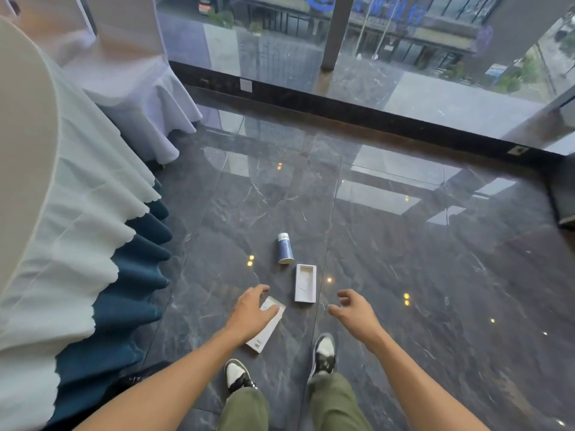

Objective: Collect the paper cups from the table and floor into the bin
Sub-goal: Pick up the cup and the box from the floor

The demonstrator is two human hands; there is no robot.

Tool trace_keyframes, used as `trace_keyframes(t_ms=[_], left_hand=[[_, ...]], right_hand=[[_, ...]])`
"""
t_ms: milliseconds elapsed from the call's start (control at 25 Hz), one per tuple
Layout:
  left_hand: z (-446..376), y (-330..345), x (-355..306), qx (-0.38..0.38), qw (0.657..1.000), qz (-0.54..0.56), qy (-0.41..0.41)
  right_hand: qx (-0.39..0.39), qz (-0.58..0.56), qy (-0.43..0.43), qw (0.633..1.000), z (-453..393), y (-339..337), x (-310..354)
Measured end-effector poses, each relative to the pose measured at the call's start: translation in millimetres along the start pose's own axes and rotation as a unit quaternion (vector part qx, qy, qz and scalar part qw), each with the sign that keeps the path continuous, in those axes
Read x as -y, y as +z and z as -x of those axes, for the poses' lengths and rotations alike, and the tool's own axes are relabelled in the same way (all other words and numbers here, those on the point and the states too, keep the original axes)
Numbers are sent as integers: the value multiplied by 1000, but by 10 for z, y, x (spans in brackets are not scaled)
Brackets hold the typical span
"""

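Head view looks down at a dark marble floor (404, 259). A blue paper cup (285, 247) lies on its side there, its white rim toward the person, just beyond an open white box tray (305, 283). Nearer, a white box lid (266, 326) lies slantwise; small dark print shows at its near end, too blurred to read. Blue sign lettering shows through the window (342, 42), not readable either. Both forearms reach forward and down. The left grip (253, 311) is over the lid's far end, fingers loosely bent, open; whether it touches the lid I cannot tell. The right grip (353, 307) hangs over bare floor right of the tray, fingers loosely curled, holding nothing. A counter (62, 213) draped in white over teal stands at left.
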State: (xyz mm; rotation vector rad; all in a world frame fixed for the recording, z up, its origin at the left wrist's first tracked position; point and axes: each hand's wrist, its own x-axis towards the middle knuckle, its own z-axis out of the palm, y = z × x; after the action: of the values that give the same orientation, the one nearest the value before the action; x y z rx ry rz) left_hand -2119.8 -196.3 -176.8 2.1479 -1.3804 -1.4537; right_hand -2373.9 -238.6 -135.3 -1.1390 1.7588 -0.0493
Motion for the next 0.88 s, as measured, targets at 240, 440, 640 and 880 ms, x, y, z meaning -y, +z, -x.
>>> trace_keyframes(t_ms=[240,440,640,880], left_hand=[[-1446,465,46,-50,998,35,-4],[-2636,1108,522,-46,996,77,-11],[-3666,1708,1342,-62,993,97,-36],[-4843,2285,2264,-59,992,106,-34]], right_hand=[[10,28,-58,998,-1630,127,-20],[24,80,-86,993,-2920,666,-325],[34,111,-95,989,-4163,1475,-704],[18,26,-58,998,-5556,2348,-1154]])
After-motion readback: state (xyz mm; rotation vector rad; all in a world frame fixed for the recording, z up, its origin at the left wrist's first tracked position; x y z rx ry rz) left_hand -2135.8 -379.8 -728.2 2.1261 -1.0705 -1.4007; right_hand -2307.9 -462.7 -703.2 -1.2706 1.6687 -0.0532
